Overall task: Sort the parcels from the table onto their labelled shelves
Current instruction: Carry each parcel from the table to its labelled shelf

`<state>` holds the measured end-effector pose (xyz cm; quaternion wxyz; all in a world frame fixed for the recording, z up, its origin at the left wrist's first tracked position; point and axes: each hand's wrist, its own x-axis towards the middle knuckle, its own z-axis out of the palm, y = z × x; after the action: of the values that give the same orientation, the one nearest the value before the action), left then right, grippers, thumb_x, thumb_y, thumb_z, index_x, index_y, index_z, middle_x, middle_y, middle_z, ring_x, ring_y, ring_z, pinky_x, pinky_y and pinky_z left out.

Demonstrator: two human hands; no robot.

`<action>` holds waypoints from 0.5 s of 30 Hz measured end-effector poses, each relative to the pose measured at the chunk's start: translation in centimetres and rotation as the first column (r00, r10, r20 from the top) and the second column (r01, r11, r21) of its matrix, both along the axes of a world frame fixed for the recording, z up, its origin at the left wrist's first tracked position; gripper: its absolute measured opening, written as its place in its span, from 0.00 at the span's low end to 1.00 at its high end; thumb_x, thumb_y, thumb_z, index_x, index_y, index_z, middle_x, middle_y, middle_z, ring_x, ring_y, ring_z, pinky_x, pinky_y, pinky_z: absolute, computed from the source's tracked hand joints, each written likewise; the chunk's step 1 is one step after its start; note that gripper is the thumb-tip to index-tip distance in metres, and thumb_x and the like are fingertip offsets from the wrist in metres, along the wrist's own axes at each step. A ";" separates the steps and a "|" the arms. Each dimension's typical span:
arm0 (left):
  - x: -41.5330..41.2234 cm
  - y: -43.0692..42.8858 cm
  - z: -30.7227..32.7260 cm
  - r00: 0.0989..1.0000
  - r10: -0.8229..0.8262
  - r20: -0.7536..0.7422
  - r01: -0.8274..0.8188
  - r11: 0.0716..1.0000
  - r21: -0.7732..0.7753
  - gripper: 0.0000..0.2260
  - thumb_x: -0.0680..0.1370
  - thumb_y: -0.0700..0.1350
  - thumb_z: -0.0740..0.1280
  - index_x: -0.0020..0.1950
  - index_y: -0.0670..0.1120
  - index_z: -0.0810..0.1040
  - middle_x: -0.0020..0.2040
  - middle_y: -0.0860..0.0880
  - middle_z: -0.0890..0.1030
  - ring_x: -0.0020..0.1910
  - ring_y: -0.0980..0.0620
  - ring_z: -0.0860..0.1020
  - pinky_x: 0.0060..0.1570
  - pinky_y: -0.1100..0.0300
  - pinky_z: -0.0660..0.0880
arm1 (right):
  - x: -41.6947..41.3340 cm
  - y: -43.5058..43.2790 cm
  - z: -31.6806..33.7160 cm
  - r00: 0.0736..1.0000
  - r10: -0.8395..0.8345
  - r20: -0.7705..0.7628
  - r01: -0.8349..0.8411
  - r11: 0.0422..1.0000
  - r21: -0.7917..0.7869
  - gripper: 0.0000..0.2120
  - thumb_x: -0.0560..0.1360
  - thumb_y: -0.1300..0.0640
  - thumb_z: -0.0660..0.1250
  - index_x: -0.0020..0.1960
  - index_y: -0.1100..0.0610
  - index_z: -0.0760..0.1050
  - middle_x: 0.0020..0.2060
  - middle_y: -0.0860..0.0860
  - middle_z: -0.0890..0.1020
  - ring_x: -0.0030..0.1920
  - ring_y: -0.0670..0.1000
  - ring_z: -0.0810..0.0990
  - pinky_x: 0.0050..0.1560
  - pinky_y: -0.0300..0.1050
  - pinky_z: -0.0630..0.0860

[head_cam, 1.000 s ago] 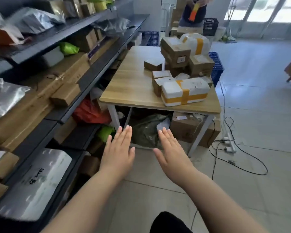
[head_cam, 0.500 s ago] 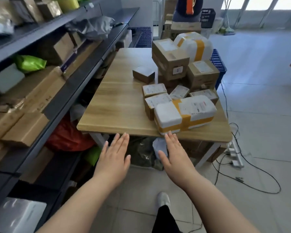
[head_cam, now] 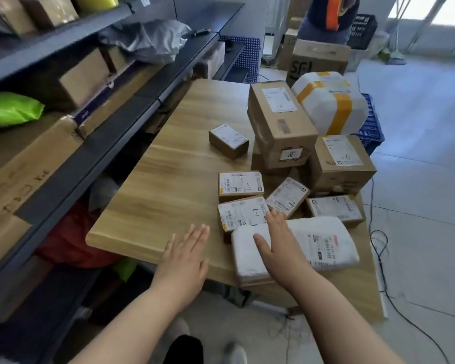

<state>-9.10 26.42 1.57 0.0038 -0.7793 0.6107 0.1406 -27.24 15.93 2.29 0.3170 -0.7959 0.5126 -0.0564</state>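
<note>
Several parcels crowd the right half of the wooden table (head_cam: 168, 185). Nearest me lies a white foam box (head_cam: 323, 243) with a shipping label. My right hand (head_cam: 279, 243) hovers flat over its left part, fingers apart, fingertips reaching the small box marked L-1 (head_cam: 241, 214). My left hand (head_cam: 184, 261) is open above the table's front edge, left of the foam box, holding nothing. Behind sit another small labelled box (head_cam: 241, 183), a tilted small box (head_cam: 286, 197), a tall carton (head_cam: 280, 122) and a white foam box with yellow tape (head_cam: 329, 103).
Dark metal shelves (head_cam: 111, 137) with cartons and bags run along the left, close to the table. A lone small box (head_cam: 227, 140) sits mid-table. A person stands behind an SF carton (head_cam: 318, 61) at the back. Cables (head_cam: 378, 248) trail on the floor at right.
I have come up to the table. Both hands moved forward from the front edge; the right one now hovers over the white foam box, the left over the table's edge.
</note>
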 end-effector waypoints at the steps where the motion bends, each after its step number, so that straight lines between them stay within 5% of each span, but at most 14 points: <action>1: 0.2 -0.8 -0.4 1.000 -0.009 -0.008 0.009 1.000 0.011 0.28 0.83 0.49 0.50 0.78 0.50 0.38 0.78 0.56 0.40 0.76 0.57 0.39 0.70 0.56 0.32 | 0.2 -0.9 -0.5 1.000 -0.009 -0.015 0.009 1.000 0.015 0.31 0.81 0.48 0.52 0.78 0.56 0.43 0.78 0.50 0.46 0.77 0.49 0.43 0.74 0.42 0.43; 10: 1.9 -9.5 -2.3 0.972 -0.204 -0.119 0.220 0.964 0.148 0.26 0.83 0.45 0.51 0.79 0.51 0.44 0.79 0.55 0.43 0.77 0.56 0.42 0.75 0.53 0.39 | 2.6 -7.0 -3.8 0.985 -0.130 -0.113 0.138 0.988 0.065 0.26 0.80 0.46 0.55 0.74 0.55 0.59 0.73 0.52 0.64 0.73 0.53 0.61 0.73 0.51 0.58; 15: 4.3 -12.0 -3.7 0.929 -0.339 -0.146 0.364 0.907 0.212 0.26 0.83 0.45 0.51 0.79 0.53 0.45 0.79 0.56 0.43 0.77 0.56 0.43 0.74 0.53 0.41 | 4.9 -8.8 -4.3 0.947 -0.220 -0.232 0.241 0.968 0.065 0.17 0.79 0.47 0.55 0.62 0.55 0.70 0.58 0.53 0.77 0.58 0.53 0.74 0.62 0.50 0.70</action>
<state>-4.76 14.43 -2.08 0.0890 -0.6419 0.7195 0.2497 -22.29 7.12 -1.96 0.2853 -0.7163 0.6365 0.0206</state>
